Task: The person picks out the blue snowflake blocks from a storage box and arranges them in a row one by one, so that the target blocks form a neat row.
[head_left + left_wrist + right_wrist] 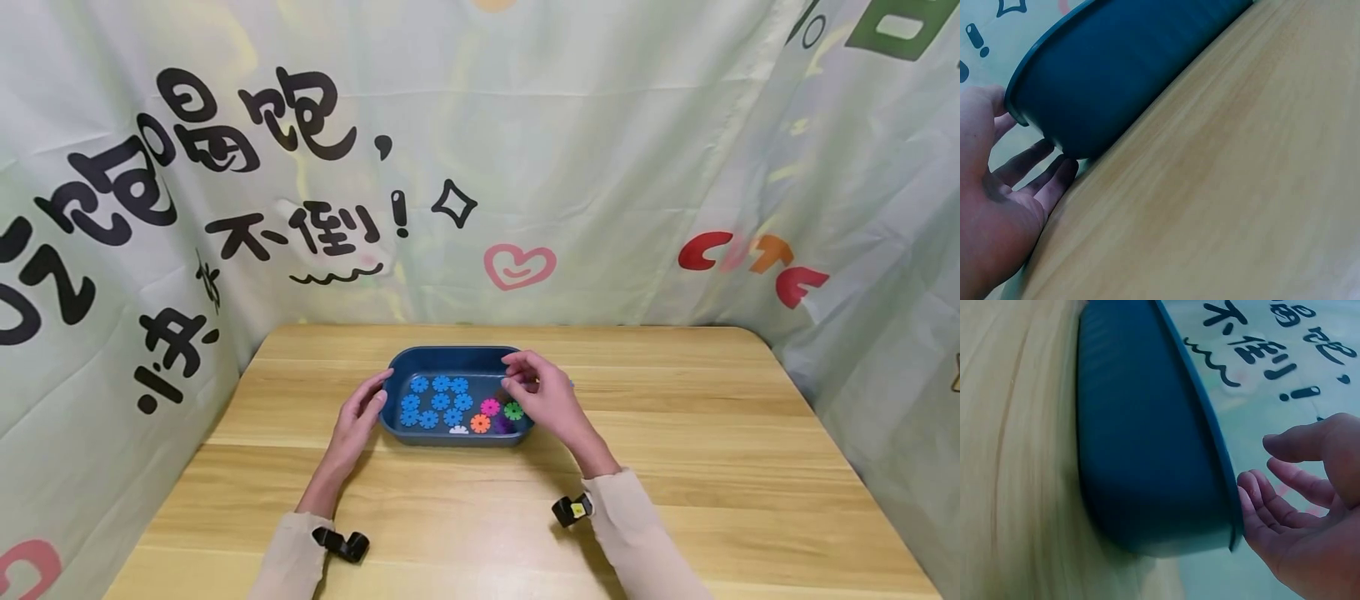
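A dark blue tray (455, 439) with rounded corners and upright walls stands on the table. Inside, on its left, lie several blue snowflake discs (441, 402). Toward the right are a pink disc (490, 407), an orange disc (480, 424), a green disc (513, 411) and a dark purple disc (503, 426); a white disc (458, 430) shows at the near wall. My left hand (358, 419) touches the tray's left end, thumb and fingers spread along rim and side. Above the right end, my right hand (551, 398) has thumb and fingertips apart, nothing visible between them.
The wooden table (712, 433) reaches out around the tray. A printed cloth (600, 167) hangs behind it and at both sides. Each wrist carries a small black camera (342, 544). A tiny blue bit (572, 383) peeks out beyond my right hand.
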`<state>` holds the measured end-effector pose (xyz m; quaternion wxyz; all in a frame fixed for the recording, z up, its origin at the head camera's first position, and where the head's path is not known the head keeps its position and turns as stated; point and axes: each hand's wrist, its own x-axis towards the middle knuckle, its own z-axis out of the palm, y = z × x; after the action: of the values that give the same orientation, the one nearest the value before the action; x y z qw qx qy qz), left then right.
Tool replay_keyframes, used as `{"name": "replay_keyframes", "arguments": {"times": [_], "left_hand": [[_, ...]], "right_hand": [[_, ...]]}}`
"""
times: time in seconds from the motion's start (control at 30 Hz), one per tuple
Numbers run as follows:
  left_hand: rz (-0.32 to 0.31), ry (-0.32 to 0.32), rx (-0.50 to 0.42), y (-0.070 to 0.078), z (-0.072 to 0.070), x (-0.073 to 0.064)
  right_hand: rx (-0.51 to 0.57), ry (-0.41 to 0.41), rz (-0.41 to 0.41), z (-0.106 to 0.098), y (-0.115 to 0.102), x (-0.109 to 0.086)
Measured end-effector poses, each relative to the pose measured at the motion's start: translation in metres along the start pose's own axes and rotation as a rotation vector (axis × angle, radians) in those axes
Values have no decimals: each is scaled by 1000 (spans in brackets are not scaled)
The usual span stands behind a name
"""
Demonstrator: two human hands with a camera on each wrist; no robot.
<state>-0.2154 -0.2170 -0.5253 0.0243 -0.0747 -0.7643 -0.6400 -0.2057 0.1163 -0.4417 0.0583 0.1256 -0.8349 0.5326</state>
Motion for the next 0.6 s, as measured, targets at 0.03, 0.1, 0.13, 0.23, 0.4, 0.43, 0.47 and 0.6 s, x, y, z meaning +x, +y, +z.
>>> {"name": "replay_keyframes", "arguments": {"times": [0.03, 0.1, 0.13, 0.23, 0.4, 0.43, 0.47, 0.6], "left_hand": [[-4, -2, -2, 0, 0, 0], [-6, -5, -6, 1, -1, 0], [-9, -4, -9, 1, 0, 0], [-16, -8, -15, 6, 0, 0], [-23, -18, -6, 27, 2, -7], [-25, -18, -3, 30, 3, -8], [-24, -19, 1, 33, 3, -10], [-23, -12, -2, 30, 3, -9]], "right_hand": [[-9, -10, -5, 3, 0, 1], [-22, -28, -12, 8, 0, 3], [-26, -36, -14, 11, 1, 4], [-37, -60, -30, 18, 2, 7], [-72, -95, -59, 30, 2, 15], [-81, -104, -57, 32, 2, 17], [-92, -114, -49, 34, 1, 18], [-146, -156, -1, 44, 2, 24]]}}
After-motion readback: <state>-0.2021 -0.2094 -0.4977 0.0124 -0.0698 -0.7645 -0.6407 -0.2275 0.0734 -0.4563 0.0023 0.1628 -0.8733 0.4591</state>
